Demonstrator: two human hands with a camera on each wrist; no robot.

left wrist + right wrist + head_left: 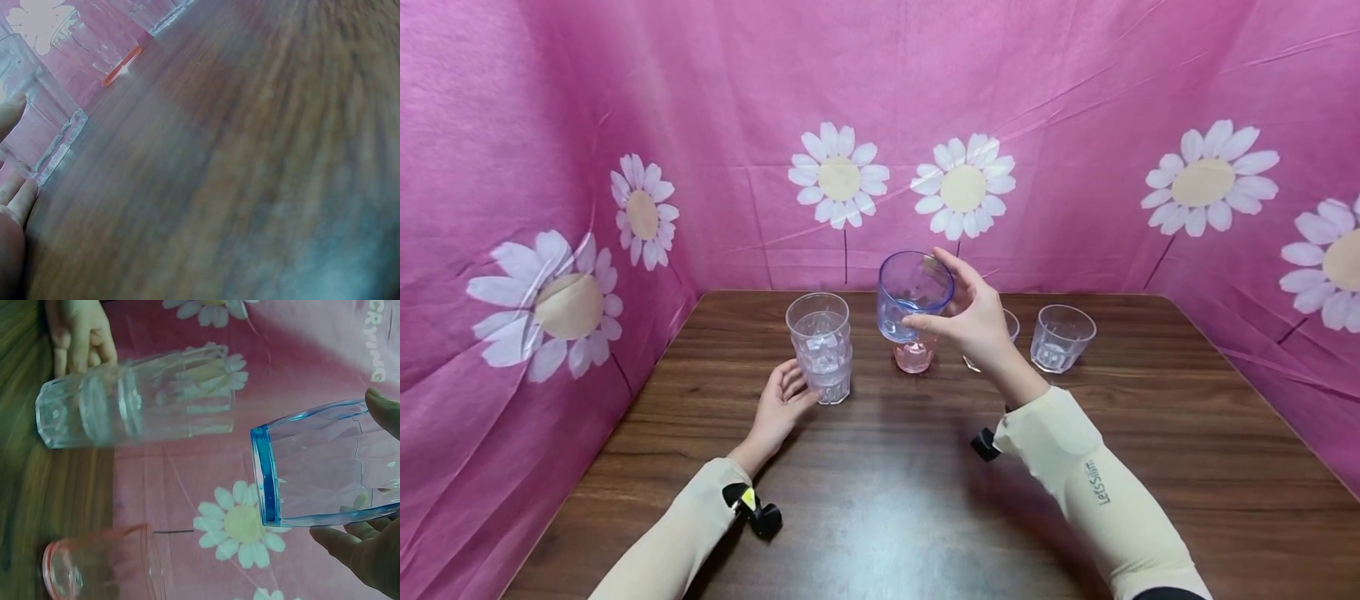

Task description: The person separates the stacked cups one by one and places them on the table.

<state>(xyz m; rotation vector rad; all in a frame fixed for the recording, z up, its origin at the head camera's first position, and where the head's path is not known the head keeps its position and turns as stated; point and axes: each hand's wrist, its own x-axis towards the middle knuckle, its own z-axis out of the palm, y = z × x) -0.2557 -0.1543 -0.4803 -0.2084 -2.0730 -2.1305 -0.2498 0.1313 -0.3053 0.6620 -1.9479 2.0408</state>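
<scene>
My right hand (985, 327) holds a blue-tinted clear glass (897, 292) up off the table, thumb on the near side and fingers on the far side. In the head view this glass overlaps a pink-tinted glass (914, 358) that stands upright on the table. To the left rises a stack of clear faceted glasses (822, 350), nested one in another. My left hand (777, 410) grips the lower part of that stack, thumb in front and fingers curled at its left side. The right wrist view shows the blue glass (319, 469) with its thick blue base toward the table.
A clear glass (1063, 340) stands upright at the right. Another clear glass (1012, 323) is mostly hidden behind my right hand. Brown wood-grain table (865, 492) lies under everything, and a pink cloth (737, 125) with daisies hangs around its back and sides.
</scene>
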